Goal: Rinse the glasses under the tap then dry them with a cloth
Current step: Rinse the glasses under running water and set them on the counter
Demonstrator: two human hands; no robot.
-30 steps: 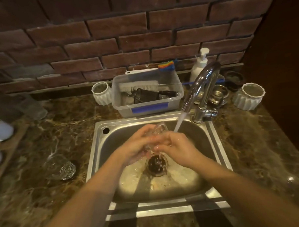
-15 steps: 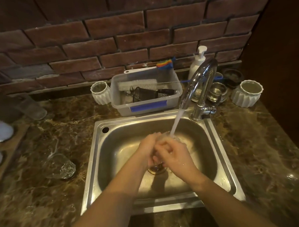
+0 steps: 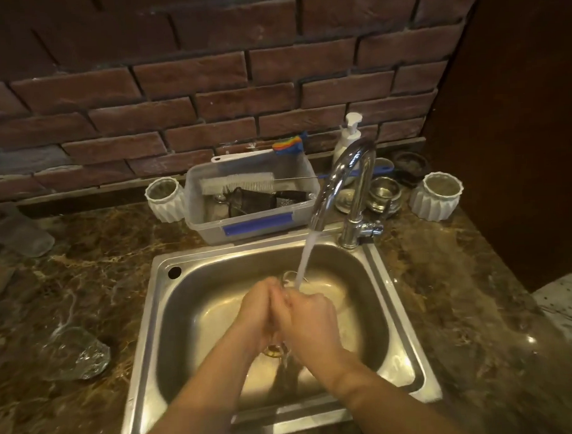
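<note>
Lower in the sink (image 3: 171, 320) now, both my hands — left hand (image 3: 254, 311), right hand (image 3: 310, 317) — clasp the glass (image 3: 289, 278); its rim pokes beyond my fingertips, under the stream (image 3: 304, 265).

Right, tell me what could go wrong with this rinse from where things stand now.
1. Both the left hand and right hand are wet and wrapped round the glass under the running tap; it could slip and crack against the steel sink.
2. The stream lands at the glass rim, so water may splash onto the counter.
3. Another glass lies near the sink on that counter; an elbow might knock it.
</note>
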